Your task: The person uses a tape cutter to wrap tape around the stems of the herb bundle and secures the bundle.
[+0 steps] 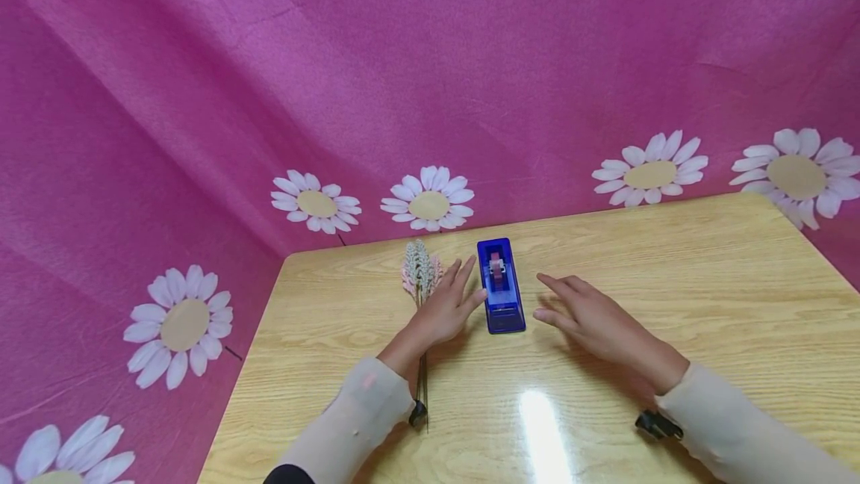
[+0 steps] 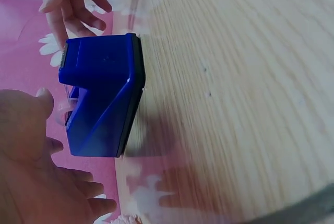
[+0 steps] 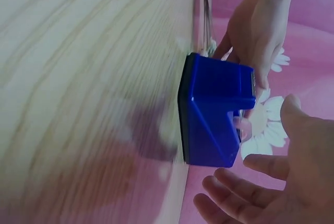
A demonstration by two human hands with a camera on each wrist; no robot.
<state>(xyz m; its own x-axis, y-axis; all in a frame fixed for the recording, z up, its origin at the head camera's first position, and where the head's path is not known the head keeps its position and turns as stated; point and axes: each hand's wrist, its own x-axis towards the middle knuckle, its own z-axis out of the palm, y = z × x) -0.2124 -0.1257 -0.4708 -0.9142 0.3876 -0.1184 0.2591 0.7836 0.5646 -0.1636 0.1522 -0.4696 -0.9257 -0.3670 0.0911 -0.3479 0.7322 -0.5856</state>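
Observation:
A blue tape dispenser with a pinkish roll in its well stands upright on the wooden table. Just left of it is my left hand, fingers spread and holding nothing. My right hand hovers to its right, fingers extended, a small gap away. Both wrist views show the dispenser from its end, with a hand on either side. Partly under my left hand and forearm lies a bunch of crocheted flowers, grey and pink on thin stems.
The wooden tabletop runs back to a magenta cloth printed with white daisies, which also hangs along the left side. A bright light reflection shows near the front of the table.

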